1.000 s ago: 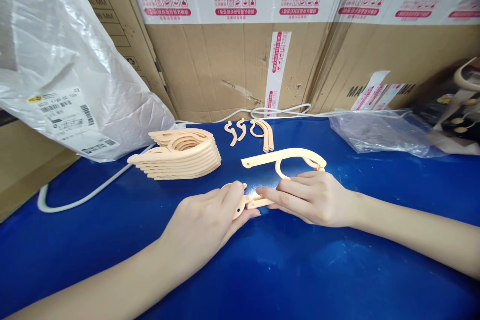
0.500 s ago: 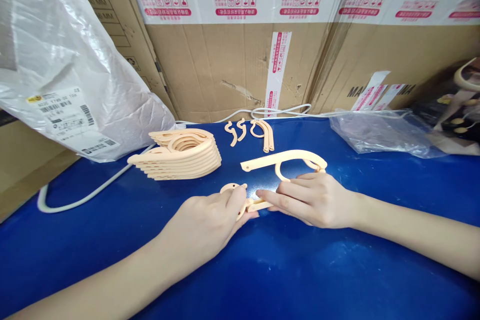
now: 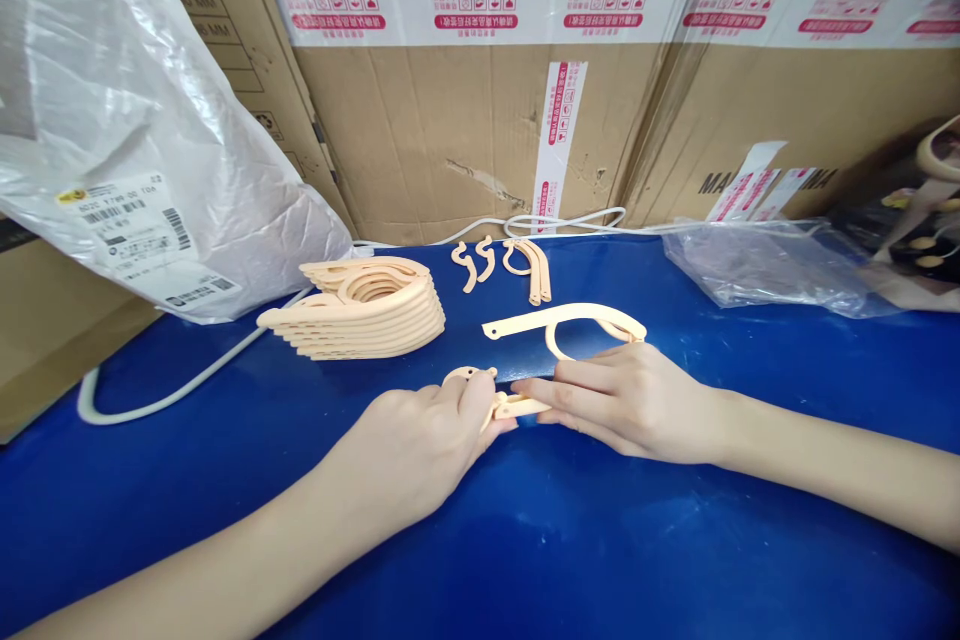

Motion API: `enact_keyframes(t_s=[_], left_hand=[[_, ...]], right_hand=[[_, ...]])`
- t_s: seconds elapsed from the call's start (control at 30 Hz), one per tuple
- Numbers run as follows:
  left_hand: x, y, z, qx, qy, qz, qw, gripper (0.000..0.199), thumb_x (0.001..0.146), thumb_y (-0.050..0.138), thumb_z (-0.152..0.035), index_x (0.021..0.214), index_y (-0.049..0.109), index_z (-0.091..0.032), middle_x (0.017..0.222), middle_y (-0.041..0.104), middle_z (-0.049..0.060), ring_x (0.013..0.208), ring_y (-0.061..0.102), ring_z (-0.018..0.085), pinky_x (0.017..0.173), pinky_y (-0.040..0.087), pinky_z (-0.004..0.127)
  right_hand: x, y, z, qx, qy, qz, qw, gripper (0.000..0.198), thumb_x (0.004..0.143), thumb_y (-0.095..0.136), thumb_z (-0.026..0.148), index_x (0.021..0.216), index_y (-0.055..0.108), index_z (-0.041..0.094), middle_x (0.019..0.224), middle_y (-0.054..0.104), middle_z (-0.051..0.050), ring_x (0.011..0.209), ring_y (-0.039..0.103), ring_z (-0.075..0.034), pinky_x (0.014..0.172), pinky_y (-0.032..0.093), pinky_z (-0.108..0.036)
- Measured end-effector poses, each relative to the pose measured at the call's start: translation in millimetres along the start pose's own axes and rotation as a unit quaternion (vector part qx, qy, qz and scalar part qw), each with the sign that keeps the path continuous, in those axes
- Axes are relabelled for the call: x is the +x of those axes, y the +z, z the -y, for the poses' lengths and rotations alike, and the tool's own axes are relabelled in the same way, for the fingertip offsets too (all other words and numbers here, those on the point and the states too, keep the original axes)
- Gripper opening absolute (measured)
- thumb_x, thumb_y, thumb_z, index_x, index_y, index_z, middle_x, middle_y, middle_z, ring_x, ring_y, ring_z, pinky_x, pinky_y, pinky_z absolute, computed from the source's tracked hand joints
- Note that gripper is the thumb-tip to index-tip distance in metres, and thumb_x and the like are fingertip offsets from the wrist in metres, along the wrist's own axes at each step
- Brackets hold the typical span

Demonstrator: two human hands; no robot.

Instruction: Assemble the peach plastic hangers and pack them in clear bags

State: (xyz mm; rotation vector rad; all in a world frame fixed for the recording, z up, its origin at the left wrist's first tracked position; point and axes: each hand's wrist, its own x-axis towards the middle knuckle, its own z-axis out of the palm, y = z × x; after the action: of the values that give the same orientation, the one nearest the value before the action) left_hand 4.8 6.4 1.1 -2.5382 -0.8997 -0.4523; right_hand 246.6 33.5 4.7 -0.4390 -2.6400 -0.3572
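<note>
Peach piece [image 3: 523, 406] | right hand [image 3: 637, 402] covering one end | stack [image 3: 360, 325], white bag [image 3: 150, 110] beyond

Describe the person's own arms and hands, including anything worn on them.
The left hand and right hand are ungloved, with no rings visible. The left forearm and right forearm are bare where they show: no sleeve, watch, bracelet or marking can be seen.

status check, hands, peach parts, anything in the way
Left hand, grip on small peach piece. Right hand, grip on narrow peach bar. Ends meet, fastening unclear. Peach stack apart from both hands.
</note>
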Motion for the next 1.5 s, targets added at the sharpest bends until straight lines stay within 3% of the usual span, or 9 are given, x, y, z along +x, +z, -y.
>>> enact_keyframes(t_s=[0.43,0.83,1.5], left_hand=[[3.5,-2.4,5.9,0.007,0.020,0.007,1.000,0.040,0.106,0.019,-0.031,0.088,0.051,-0.014,0.063,0.061,0.000,0.048,0.064,0.014,0.037,0.037,0.026],[1.2,-2.0,3.4,0.054,0.031,0.006,0.998,0.038,0.105,0.023,-0.030,0.085,0.052,-0.014,0.062,0.057,0.000,0.044,0.059,0.014,0.037,0.035,0.027],[1.9,-5.5,3.7,0.078,0.050,-0.030,0.995,0.023,0.100,0.039,-0.028,0.085,0.052,-0.016,0.064,0.057,-0.001,0.049,0.057,0.016,0.044,0.037,0.030]], right_hand=[[4.4,-1.9,2.8,0.085,0.058,0.029,0.994,0.039,0.105,0.033,0.030,0.121,0.063,0.011,0.086,0.069,-0.005,0.063,0.063,-0.010,0.049,0.042,-0.023],[4.5,-0.2,5.8,0.196,0.118,0.057,0.972,0.033,0.102,0.041,0.029,0.121,0.065,0.015,0.089,0.070,-0.006,0.072,0.063,-0.013,0.063,0.047,-0.024],[5.4,0.2,5.8,0.236,0.120,0.046,0.963,0.030,0.100,0.046,0.025,0.120,0.065,0.014,0.100,0.073,-0.005,0.079,0.062,-0.015,0.068,0.049,-0.026]])
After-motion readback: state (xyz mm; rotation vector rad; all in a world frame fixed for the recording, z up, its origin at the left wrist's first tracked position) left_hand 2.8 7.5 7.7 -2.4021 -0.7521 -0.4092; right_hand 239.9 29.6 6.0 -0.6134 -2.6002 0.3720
